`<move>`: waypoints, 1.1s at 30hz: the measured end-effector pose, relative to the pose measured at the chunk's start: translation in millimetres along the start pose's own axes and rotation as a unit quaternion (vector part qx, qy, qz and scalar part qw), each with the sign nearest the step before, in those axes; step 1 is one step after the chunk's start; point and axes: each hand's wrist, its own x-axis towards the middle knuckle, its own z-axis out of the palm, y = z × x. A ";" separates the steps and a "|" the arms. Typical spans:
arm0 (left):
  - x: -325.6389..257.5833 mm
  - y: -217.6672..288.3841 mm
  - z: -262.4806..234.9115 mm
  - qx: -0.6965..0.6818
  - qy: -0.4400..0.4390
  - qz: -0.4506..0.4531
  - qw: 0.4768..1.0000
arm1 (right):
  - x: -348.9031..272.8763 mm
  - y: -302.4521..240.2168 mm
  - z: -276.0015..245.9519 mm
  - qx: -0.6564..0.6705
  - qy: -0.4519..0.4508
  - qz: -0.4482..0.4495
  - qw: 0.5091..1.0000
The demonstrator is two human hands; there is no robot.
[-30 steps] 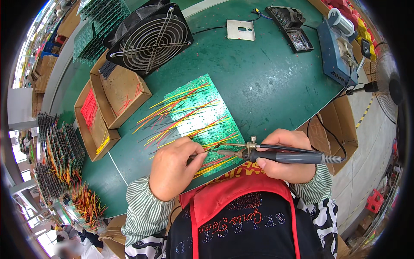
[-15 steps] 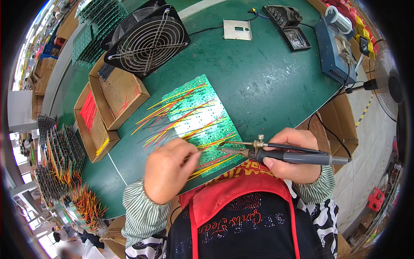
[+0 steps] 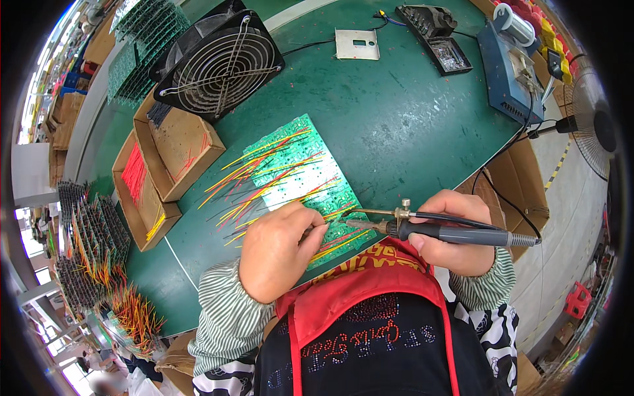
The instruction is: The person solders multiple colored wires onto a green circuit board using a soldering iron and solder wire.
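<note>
A green circuit board [image 3: 290,188] lies on the table in front of me, with rows of red, yellow and black wires [image 3: 264,165] reaching past its left edge. My right hand [image 3: 456,232] is closed around a grey soldering iron [image 3: 456,233] with a thin brass solder-feed tube [image 3: 376,212] mounted above it. The iron's tip points left, over the board's near part. Close to that tip, my left hand [image 3: 281,247] is closed in a pinch at the board. What its fingertips hold is too small to make out.
Left of the board stand cardboard trays [image 3: 191,175] with red and yellow wires. A black fan [image 3: 224,66] sits behind them. At the far right are a blue soldering unit [image 3: 505,72] and solder spool [image 3: 518,26]. Wired boards [image 3: 99,231] are stacked at the left.
My left hand has moved right and slightly up, its pinched fingers now closer to the iron's tip. The soldering iron has shifted slightly right, still in my right hand.
</note>
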 end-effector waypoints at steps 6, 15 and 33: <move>1.8 0.0 -1.0 0.010 -0.013 0.001 1.000 | 4.0 3.1 1.0 -0.016 -0.011 -0.013 1.000; 3.2 4.6 -5.3 -0.011 -0.039 -0.047 0.998 | 2.0 0.2 -6.8 -0.003 -0.002 -0.017 1.000; 19.0 7.6 11.9 0.008 0.000 0.029 1.000 | -2.7 2.1 -17.8 -0.038 0.024 -0.021 0.999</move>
